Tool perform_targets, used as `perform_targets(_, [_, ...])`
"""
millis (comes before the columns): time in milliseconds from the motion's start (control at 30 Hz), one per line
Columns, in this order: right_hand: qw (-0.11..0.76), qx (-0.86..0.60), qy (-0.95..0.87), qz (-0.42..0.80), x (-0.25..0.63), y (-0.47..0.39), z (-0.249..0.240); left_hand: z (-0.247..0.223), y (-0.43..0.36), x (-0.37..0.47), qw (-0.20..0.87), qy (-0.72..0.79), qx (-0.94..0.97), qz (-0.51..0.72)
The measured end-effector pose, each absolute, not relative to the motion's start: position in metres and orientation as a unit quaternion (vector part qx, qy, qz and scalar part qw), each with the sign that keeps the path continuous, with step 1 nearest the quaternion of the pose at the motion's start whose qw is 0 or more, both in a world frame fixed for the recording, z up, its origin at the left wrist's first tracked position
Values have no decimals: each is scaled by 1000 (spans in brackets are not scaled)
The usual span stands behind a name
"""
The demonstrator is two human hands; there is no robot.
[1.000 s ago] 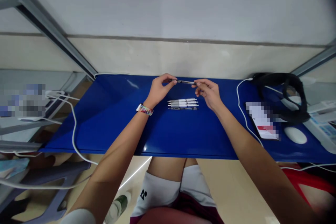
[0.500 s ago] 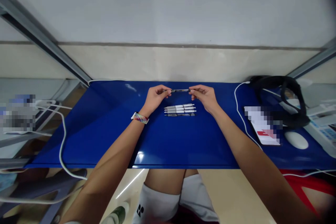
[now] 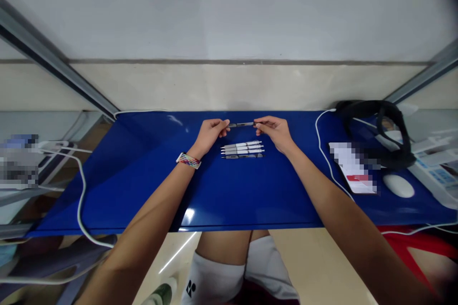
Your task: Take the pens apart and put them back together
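Observation:
A dark pen (image 3: 242, 125) lies level between my two hands, above the far part of the blue table (image 3: 150, 176). My left hand (image 3: 213, 132) pinches its left end between thumb and fingers. The right end sits in the fingertips of my right hand (image 3: 275, 129). Just nearer to me, several white pens (image 3: 243, 147) with grey grips rest side by side, tips to the left. Another dark pen (image 3: 242, 156) lies parallel along their near side.
To the right are a black headset-like strap (image 3: 393, 152), a phone (image 3: 354, 171) with a lit screen, a white mouse (image 3: 399, 186) and a white cable (image 3: 320, 138). A wall (image 3: 222, 86) rises behind the table. Another white cable (image 3: 83, 190) hangs at the left edge.
The view has shifted slightly. My left fingers have changed their grip, with the thumb now straighter along the pen's left end. The pens on the table have not moved.

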State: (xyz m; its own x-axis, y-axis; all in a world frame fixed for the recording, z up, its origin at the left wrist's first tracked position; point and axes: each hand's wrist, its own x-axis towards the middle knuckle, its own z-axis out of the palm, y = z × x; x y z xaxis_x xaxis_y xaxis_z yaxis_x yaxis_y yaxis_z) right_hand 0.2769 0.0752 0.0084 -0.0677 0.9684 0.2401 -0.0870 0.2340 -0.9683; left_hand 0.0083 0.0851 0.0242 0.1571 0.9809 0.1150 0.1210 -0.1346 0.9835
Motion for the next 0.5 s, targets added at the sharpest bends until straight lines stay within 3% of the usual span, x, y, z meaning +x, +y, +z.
perform_targets(167, [556, -399, -551, 477, 277, 75, 7, 24, 90, 5, 454, 464, 635, 418])
perform_targets(500, [549, -406, -540, 493, 276, 77, 1, 13, 82, 2, 436, 419, 650, 461])
